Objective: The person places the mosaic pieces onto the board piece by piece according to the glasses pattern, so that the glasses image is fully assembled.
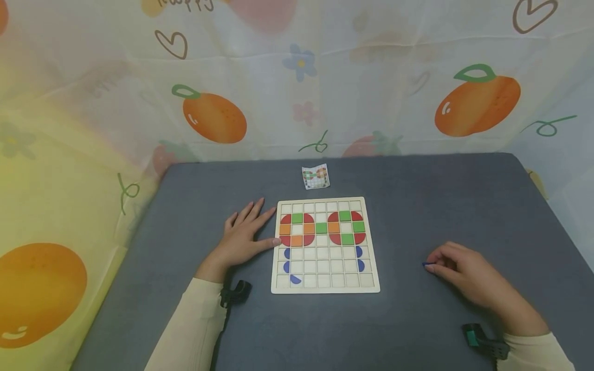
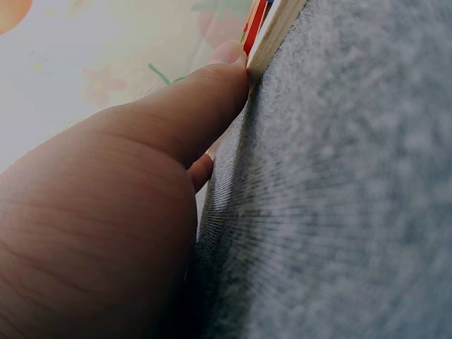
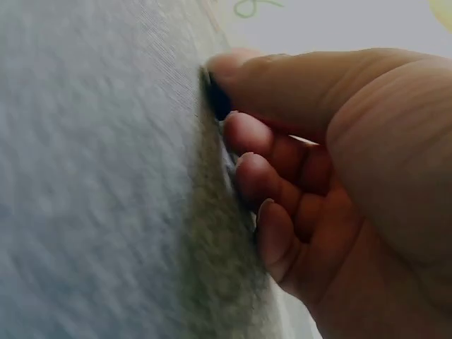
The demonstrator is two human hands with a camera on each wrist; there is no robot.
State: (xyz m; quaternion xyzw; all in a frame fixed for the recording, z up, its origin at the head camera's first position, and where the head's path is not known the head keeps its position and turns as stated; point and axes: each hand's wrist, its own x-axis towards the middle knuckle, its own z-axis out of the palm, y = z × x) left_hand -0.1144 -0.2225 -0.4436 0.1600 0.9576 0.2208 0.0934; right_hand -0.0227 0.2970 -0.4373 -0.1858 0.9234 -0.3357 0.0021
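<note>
A square cream grid board lies on the table, with red, green and orange tiles forming two rings joined by a green tile in its upper half. Blue half-round tiles sit in cells down both sides below them. My left hand rests at the board's left edge with fingers spread, its thumb touching the rim, as the left wrist view also shows. Off to the right of the board, my right hand pinches a small blue tile between thumb and forefinger, low over the table; its outline is mostly hidden.
Behind the board lies a small printed card showing a coloured grid pattern. The grey cloth-covered table ends at a fruit-print curtain at the back and left. Each wrist wears a dark strap-on camera.
</note>
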